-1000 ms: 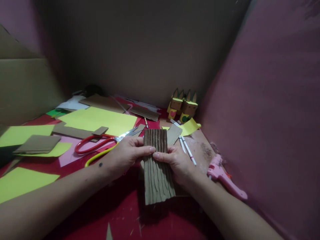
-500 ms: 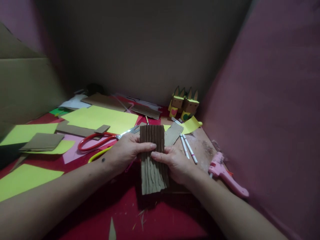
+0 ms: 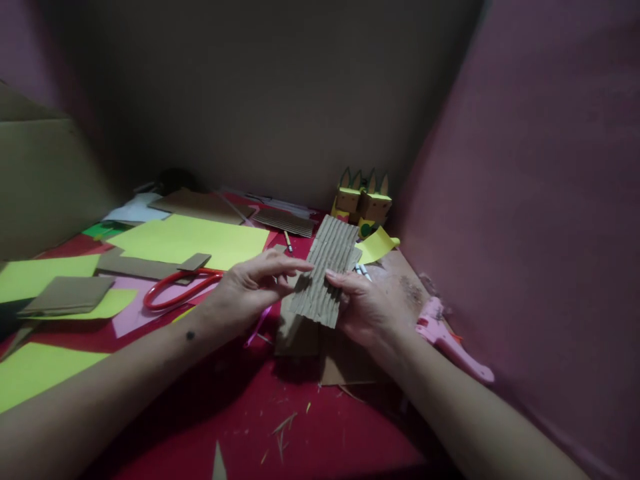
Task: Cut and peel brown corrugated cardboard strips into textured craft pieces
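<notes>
My right hand (image 3: 373,307) grips a strip of corrugated cardboard (image 3: 327,267), its thumb across the ribbed face and the other fingers hidden behind. The strip is tilted, its upper end leaning right. At its left edge my left hand (image 3: 255,283) has the index finger stretched out, the fingertip touching the ribs, and the thumb apart below. Below the strip a flat cardboard piece (image 3: 297,337) shows in part. Red-handled scissors (image 3: 165,300) lie left of my left hand, their blades hidden behind it.
Yellow paper sheets (image 3: 200,237) and cardboard scraps (image 3: 70,295) cover the left side of the red table (image 3: 240,413). A pink glue gun (image 3: 450,343) lies at the right. Small cardboard figures (image 3: 363,203) stand at the back, near a curled yellow paper (image 3: 377,245).
The cardboard strip has turned and tilted to the right, moving up a little. My left hand has loosened from its face to its left edge. The flat piece below has come into view.
</notes>
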{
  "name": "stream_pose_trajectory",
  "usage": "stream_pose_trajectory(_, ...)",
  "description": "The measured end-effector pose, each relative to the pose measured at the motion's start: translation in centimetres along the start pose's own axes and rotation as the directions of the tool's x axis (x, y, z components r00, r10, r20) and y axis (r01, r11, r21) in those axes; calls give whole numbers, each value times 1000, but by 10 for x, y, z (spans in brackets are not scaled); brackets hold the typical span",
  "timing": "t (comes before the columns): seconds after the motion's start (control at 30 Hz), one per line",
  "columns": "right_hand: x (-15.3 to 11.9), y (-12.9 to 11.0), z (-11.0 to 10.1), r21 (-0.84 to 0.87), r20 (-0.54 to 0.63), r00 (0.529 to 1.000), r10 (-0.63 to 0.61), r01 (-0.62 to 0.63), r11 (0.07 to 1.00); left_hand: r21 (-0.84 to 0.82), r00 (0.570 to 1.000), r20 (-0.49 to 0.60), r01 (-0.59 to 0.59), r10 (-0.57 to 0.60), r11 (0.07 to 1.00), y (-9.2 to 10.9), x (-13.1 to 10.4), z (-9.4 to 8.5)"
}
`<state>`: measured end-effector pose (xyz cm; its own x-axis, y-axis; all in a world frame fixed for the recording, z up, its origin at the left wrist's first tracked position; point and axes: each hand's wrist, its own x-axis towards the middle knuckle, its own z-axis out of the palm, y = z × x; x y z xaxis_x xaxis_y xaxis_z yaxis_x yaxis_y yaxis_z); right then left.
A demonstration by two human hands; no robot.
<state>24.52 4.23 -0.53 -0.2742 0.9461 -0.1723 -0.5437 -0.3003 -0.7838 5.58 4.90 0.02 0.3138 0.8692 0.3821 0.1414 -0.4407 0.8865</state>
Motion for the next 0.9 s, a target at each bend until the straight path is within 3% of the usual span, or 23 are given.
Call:
stream_pose_trajectory(0.1,2,1,-1,33,45,999,12,-14,999,84,995,66,-80,74,993,-3,-4,5)
stream_pose_trajectory(0.27,0,1,1,-19,92,995,24,-22,1000,173,983,80,-177,165,969,-4,-5,9)
stream_pose_trajectory(0.43,0,0,0,-48,80,997,2,2,999,165,997,33,-74,69,984,5,-4,8)
stream_pose_trajectory(0.6,3,-4,-4,-77,68,998,-4,9,997,-68,981,-114,149,-156,987,17,-3,10)
stream_pose_trajectory(0.7,0,-5,-4,-86,65,982,-178,184,979,-268,951,-168,209,-259,940,17,-2,10)
stream_pose_trajectory(0.8,-6,-4,-1,-198,94,928,-360,372,907,-410,950,-127,212,-286,887,15,-1,9)
stream_pose_trajectory(0.9,-13,-2,3,-354,167,907,-385,420,836,-494,945,-73,243,-319,835,14,-2,9)
